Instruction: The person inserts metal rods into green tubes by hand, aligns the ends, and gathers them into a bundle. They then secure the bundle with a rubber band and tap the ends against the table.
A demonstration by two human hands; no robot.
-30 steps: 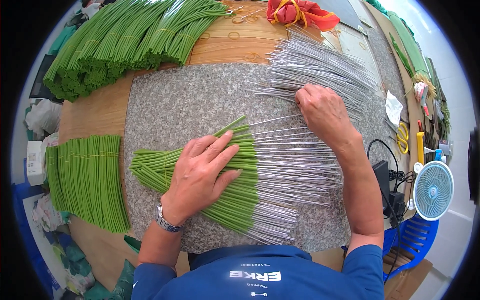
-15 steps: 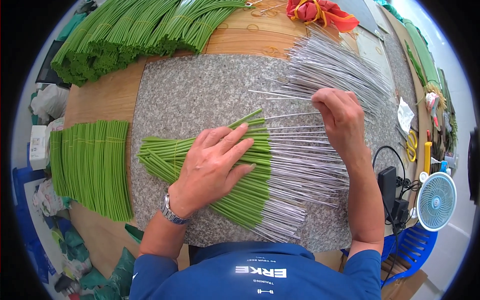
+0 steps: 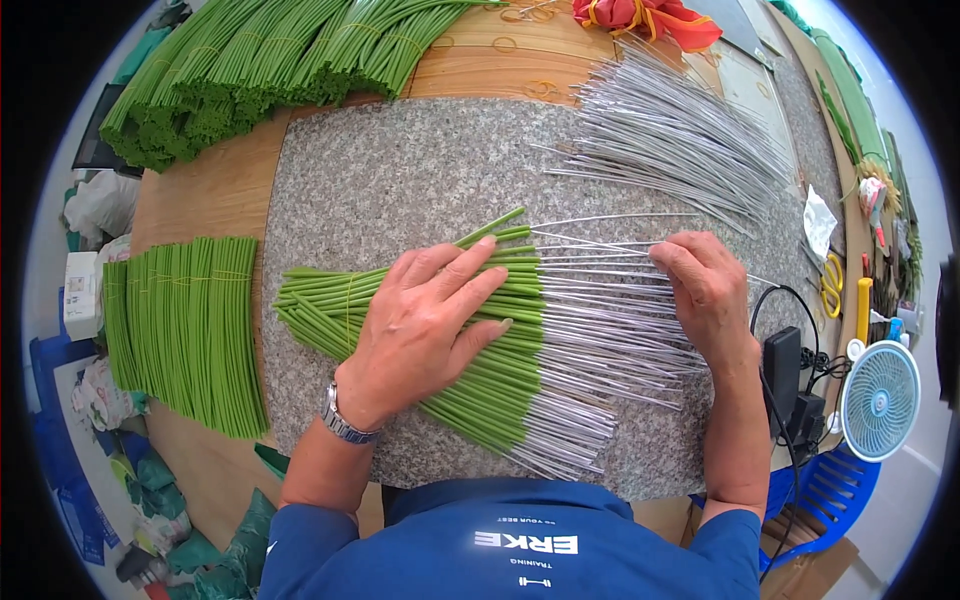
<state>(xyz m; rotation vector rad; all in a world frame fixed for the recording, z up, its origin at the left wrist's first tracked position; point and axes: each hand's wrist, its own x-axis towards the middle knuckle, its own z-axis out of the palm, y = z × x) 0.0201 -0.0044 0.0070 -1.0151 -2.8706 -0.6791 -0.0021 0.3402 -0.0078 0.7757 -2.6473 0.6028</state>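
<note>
My left hand (image 3: 425,315) lies with its fingers stretched out over a fan of thin green tubes (image 3: 480,395) on a speckled stone slab (image 3: 370,150). A yellow band circles the fan toward its left end. Silvery metal wires (image 3: 625,320) stick out from the tubes' right ends. At the upper right of the fan, my right hand (image 3: 703,295) pinches a metal wire (image 3: 762,281) between thumb and fingers. Its tail shows beyond the hand, and its other end lies close to the top tubes. Whether that end is inside a tube, I cannot tell.
Loose metal wires (image 3: 680,140) are piled at the slab's far right. Banded green tubes lie in a row (image 3: 185,335) at left and in bundles (image 3: 270,65) at far left. Yellow scissors (image 3: 831,285), a black adapter (image 3: 782,365) and a small fan (image 3: 880,402) stand at right.
My right hand has come down and toward me from the wire pile, bringing a wire to the top tubes. The left hand has stayed in place.
</note>
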